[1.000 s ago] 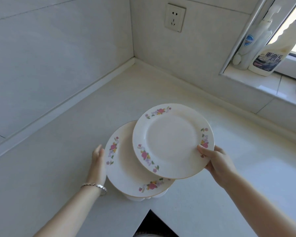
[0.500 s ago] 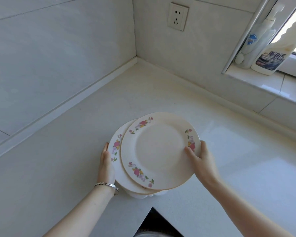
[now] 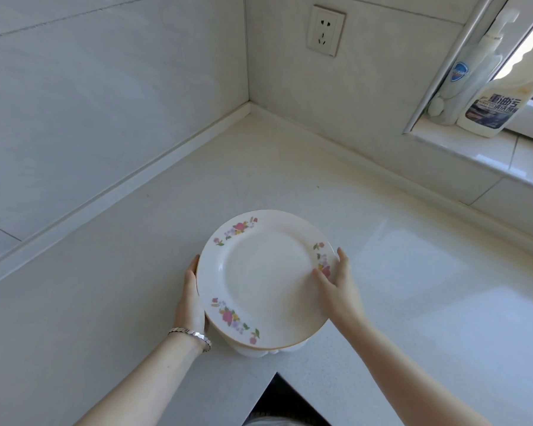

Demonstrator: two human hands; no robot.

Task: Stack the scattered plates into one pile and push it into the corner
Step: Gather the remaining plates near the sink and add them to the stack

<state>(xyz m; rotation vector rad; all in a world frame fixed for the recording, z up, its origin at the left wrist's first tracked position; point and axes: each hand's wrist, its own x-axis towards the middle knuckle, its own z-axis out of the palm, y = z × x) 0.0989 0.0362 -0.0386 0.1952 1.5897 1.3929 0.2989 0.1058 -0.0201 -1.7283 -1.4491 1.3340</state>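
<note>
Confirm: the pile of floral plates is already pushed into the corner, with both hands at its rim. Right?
Not right. In the head view the pile of floral plates sits out on the counter, well short of the corner, with bare surface between. The left hand and right hand are at its rim, as you said.

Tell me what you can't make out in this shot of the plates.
Head view:
- Lower plates: the top plate covers them, so no count.
- White object beneath: mostly hidden by the plates.
- Left hand: fingers hidden behind the plates' rim.
- Cleaner bottle: top cut off by the frame edge and lost in glare.
</note>
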